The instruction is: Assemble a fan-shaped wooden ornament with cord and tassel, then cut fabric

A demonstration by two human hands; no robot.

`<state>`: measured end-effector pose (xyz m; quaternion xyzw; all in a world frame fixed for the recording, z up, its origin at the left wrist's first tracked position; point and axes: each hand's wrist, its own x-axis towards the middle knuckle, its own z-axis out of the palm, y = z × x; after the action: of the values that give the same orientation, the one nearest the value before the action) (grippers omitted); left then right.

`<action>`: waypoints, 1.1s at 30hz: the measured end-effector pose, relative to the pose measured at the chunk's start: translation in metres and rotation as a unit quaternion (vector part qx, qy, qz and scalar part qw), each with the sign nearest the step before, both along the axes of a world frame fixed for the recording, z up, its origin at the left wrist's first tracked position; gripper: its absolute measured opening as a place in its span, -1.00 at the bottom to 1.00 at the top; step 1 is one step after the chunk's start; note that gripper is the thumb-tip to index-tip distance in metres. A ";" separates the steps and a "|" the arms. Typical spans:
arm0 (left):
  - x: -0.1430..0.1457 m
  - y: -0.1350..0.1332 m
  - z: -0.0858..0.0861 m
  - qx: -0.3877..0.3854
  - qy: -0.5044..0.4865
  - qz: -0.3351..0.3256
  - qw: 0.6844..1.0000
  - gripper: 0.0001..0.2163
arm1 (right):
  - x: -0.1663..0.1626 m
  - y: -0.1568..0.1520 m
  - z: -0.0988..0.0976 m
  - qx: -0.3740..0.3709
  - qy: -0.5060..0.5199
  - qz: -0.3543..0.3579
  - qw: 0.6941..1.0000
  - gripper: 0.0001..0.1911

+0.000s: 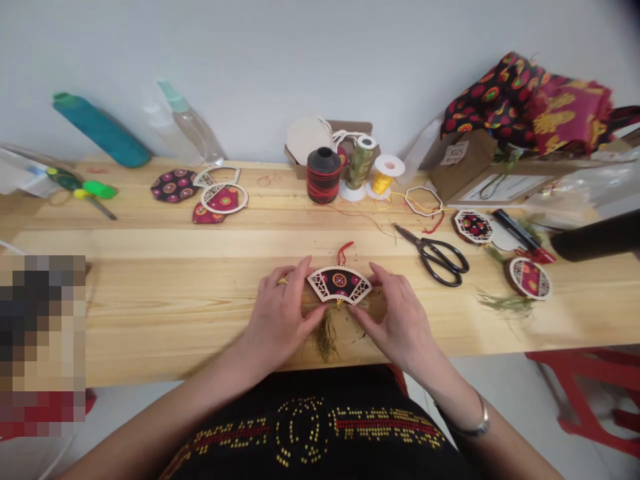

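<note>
A small box [356, 127] at twelve o'clock from the fan holds pale card shapes [309, 137] (spools [323, 175] hide the rest). At two o'clock a bigger carton [467, 167] carries patterned cloth [530, 100] on top.

The fan [339, 283] lies flat near the table's front edge, with its loop [344, 252] at twelve and its tassel [327, 337] at six. The left hand [280, 317] pinches its nine-o'clock end and the right hand [397, 320] its three-o'clock end, fingers closed on the rim. Scissors [440, 257] lie near at two o'clock.

The table [150, 307] is pale wood against a plain white wall [250, 53]. A red stool [600, 393] stands at four o'clock.
</note>
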<state>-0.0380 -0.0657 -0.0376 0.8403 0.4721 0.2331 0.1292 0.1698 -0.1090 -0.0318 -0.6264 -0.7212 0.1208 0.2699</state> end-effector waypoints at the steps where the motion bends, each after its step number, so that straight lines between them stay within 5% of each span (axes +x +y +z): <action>1: 0.000 0.000 0.000 0.000 0.000 0.000 1.000 -0.35 | 0.000 0.000 0.000 0.000 0.000 0.000 1.000 -0.37; 33: 0.001 0.001 -0.006 0.037 0.018 0.001 0.999 -0.35 | 0.007 0.006 -0.005 0.003 -0.031 0.036 0.999 -0.32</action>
<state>-0.0372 -0.0648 -0.0437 0.8481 0.4661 0.2354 0.0897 0.1765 -0.1029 -0.0371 -0.6025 -0.7518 0.1089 0.2448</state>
